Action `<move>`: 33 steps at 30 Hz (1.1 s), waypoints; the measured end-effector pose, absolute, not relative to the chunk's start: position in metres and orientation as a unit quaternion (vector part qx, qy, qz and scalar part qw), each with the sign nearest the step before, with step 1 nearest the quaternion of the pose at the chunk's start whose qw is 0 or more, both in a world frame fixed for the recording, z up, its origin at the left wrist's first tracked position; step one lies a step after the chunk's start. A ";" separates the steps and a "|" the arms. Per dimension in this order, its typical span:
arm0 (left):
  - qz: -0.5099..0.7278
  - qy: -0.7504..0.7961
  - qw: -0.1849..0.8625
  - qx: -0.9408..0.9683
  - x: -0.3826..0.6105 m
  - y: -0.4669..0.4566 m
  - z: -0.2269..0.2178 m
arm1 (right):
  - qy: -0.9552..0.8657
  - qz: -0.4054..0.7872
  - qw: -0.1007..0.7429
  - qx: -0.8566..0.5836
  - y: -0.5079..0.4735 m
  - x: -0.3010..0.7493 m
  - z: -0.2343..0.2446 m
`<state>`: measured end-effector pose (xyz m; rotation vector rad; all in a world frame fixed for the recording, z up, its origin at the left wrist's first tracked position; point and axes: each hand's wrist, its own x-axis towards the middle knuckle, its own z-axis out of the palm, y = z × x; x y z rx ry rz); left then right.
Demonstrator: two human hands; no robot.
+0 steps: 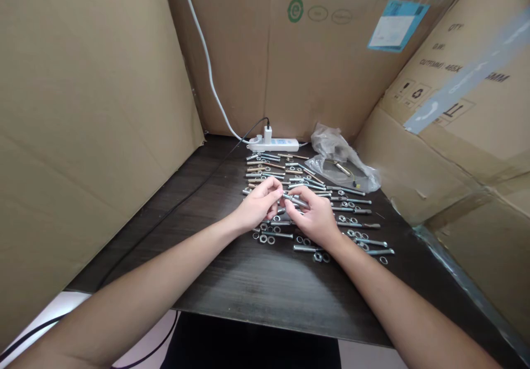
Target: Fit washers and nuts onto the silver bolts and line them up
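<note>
Above the dark table, my right hand [311,214] grips a silvery metal bolt [298,202] that points left. A ring, seemingly a washer, shows near its left end. My left hand [261,203] is closed in a pinch at that same end, and its fingertips hide what exactly lies between them. Under and around both hands lie rows of loose bolts, sleeves, nuts and washers. Closest to me are a bolt [308,248], a hex nut [317,257] and a washer [271,240]. Some parts are covered by my hands.
A white power strip [275,145] with a plugged-in charger stands at the back. A black cable [182,199] crosses the table's left side. At the back right lies a crumpled plastic bag [331,145]. Tall cardboard boxes [232,54] wall in the left, back and right.
</note>
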<state>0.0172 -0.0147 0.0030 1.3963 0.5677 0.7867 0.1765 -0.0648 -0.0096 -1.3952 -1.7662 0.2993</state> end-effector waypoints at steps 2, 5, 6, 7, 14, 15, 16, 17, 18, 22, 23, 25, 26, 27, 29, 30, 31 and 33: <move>0.348 0.244 0.646 0.634 0.016 -0.014 0.001 | -0.706 0.120 0.415 -0.562 -0.064 0.177 -0.010; 0.347 0.249 0.619 0.659 0.015 -0.013 0.000 | -0.706 0.119 0.412 -0.563 -0.064 0.178 -0.011; 0.347 0.255 0.607 0.667 0.015 -0.013 0.000 | -0.706 0.117 0.412 -0.563 -0.063 0.178 -0.011; 0.348 0.265 0.591 0.678 0.015 -0.013 0.000 | -0.706 0.116 0.414 -0.562 -0.063 0.178 -0.011; 0.323 0.299 0.436 0.785 0.013 -0.013 0.001 | -0.712 0.116 0.410 -0.559 -0.063 0.177 -0.011; 0.320 0.296 0.423 0.794 0.012 -0.013 0.001 | -0.712 0.117 0.411 -0.557 -0.064 0.177 -0.011; 0.318 0.293 0.413 0.802 0.012 -0.013 0.000 | -0.712 0.120 0.413 -0.555 -0.064 0.177 -0.011; 0.318 0.289 0.405 0.807 0.012 -0.012 0.000 | -0.712 0.122 0.415 -0.553 -0.064 0.177 -0.011; 0.316 0.285 0.399 0.812 0.011 -0.012 -0.001 | -0.712 0.124 0.417 -0.552 -0.064 0.177 -0.010; 0.307 0.281 0.378 0.827 0.011 -0.010 -0.002 | -0.712 0.125 0.420 -0.548 -0.065 0.176 -0.009; 0.306 0.281 0.374 0.829 0.011 -0.009 -0.002 | -0.713 0.125 0.421 -0.546 -0.065 0.176 -0.009; 0.304 0.278 0.373 0.831 0.010 -0.009 -0.001 | -0.714 0.127 0.423 -0.543 -0.066 0.176 -0.009; 0.303 0.277 0.373 0.832 0.010 -0.009 -0.001 | -0.715 0.128 0.424 -0.541 -0.066 0.176 -0.009; 0.302 0.277 0.374 0.832 0.010 -0.009 0.000 | -0.716 0.129 0.424 -0.539 -0.066 0.175 -0.009; 0.300 0.279 0.376 0.831 0.010 -0.009 0.000 | -0.717 0.132 0.425 -0.536 -0.067 0.175 -0.008; 0.299 0.280 0.378 0.830 0.010 -0.009 0.000 | -0.718 0.133 0.425 -0.535 -0.067 0.175 -0.008; 0.298 0.280 0.380 0.830 0.010 -0.010 0.000 | -0.718 0.135 0.424 -0.535 -0.067 0.175 -0.008; 0.297 0.277 0.385 0.829 0.010 -0.010 0.000 | -0.717 0.136 0.424 -0.537 -0.067 0.175 -0.008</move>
